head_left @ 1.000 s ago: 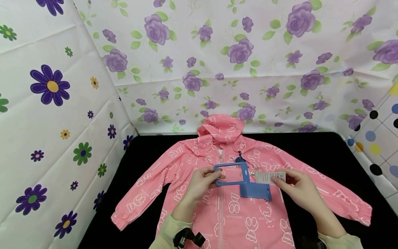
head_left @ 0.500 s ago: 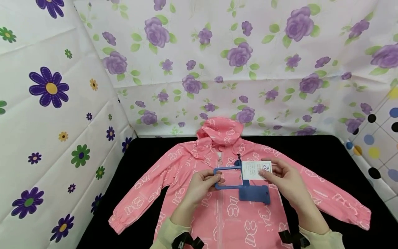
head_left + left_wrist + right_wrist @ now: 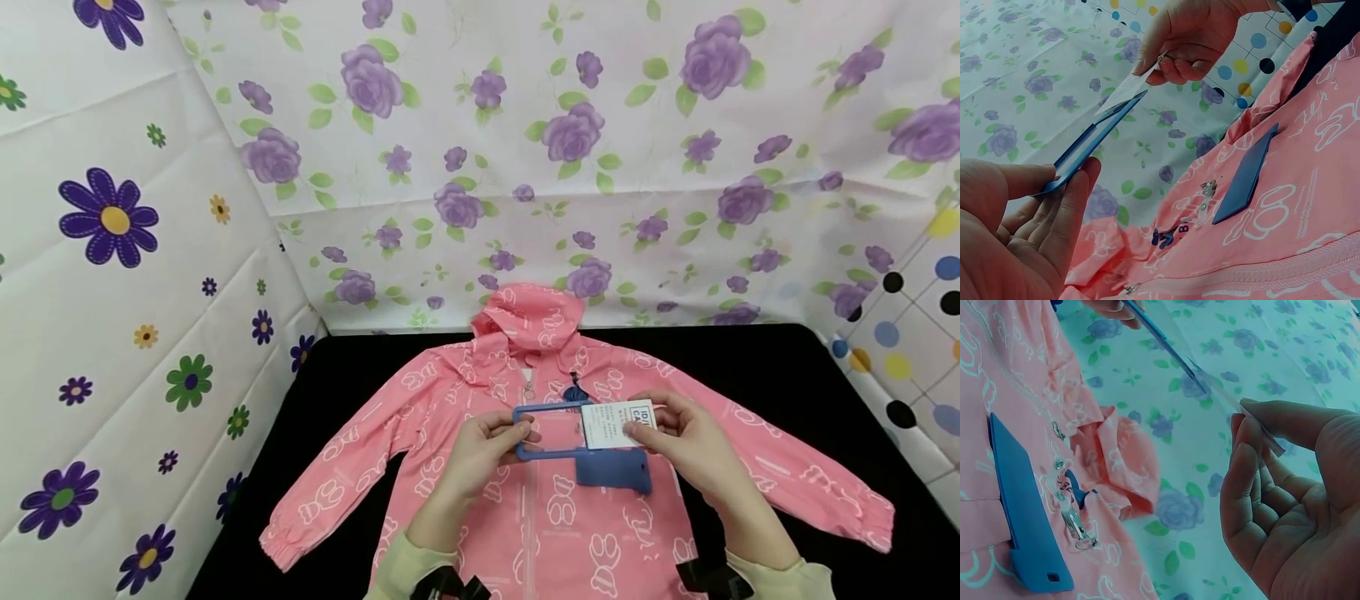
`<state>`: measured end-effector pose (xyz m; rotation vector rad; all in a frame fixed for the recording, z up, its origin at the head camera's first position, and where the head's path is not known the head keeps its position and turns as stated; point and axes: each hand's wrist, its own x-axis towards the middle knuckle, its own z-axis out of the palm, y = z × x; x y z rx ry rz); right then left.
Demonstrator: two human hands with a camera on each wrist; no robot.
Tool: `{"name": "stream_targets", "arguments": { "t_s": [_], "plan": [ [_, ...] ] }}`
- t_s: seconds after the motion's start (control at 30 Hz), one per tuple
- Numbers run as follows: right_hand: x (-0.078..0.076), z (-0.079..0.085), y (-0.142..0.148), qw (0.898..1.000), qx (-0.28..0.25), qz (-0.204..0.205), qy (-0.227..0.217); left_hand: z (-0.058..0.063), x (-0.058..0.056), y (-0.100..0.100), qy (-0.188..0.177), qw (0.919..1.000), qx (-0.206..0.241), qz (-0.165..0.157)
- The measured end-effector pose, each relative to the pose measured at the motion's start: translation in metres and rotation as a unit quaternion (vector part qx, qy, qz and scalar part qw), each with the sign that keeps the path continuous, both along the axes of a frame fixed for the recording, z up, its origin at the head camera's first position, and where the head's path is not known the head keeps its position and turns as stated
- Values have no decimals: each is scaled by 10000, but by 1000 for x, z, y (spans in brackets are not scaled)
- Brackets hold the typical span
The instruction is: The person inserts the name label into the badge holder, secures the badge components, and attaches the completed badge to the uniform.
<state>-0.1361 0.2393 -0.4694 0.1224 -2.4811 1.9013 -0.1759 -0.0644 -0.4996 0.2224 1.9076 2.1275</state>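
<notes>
Head view: Above a pink jacket (image 3: 562, 533) spread on a black bench (image 3: 750, 350), the L hand (image 3: 483, 450) pinches one end of a blue frame (image 3: 547, 407); the R hand (image 3: 682, 433) holds a white card (image 3: 607, 427) across the other. For this step we'd keep card and frame edges parallel, pinch lightly so neither bends, and ease off at any snag. The card hides the frame's R end, making aim harder.

L wrist view: Grip closed, thumb against fingers, on the frame's near end. The card overlaps the far end; inside or merely over the rim, we can't tell.

R wrist view: Grip closed too, thumb and forefinger on the card, seen nearly edge-on. Below, apart from both hands, a blue cover (image 3: 1025, 512) and metal clip (image 3: 1075, 525) lie on the jacket, not in the way, we judge.
</notes>
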Motion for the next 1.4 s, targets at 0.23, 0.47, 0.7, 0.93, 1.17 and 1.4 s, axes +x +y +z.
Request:
{"name": "stream_targets", "arguments": {
  "t_s": [0.23,0.47,0.7,0.93,1.17,1.4],
  "plan": [
    [-3,-2,-4,9997,-49,28,-221,0,-1,-1,70,9999,80,-56],
    [-2,-5,-3,9998,67,13,-196,1,0,-1,41,9997,152,-159],
    [-2,-4,-3,9998,71,13,-202,0,0,-1,-18,9996,210,-192],
    [-1,-2,-4,9997,86,-32,-206,2,1,-1,-74,9994,245,-215],
    [-1,-2,-5,9995,88,-69,-298,2,1,0,-60,9994,255,-234],
    [-2,-6,-5,9996,99,-37,-258,0,1,1,-66,9993,245,-275]
  ]
}}
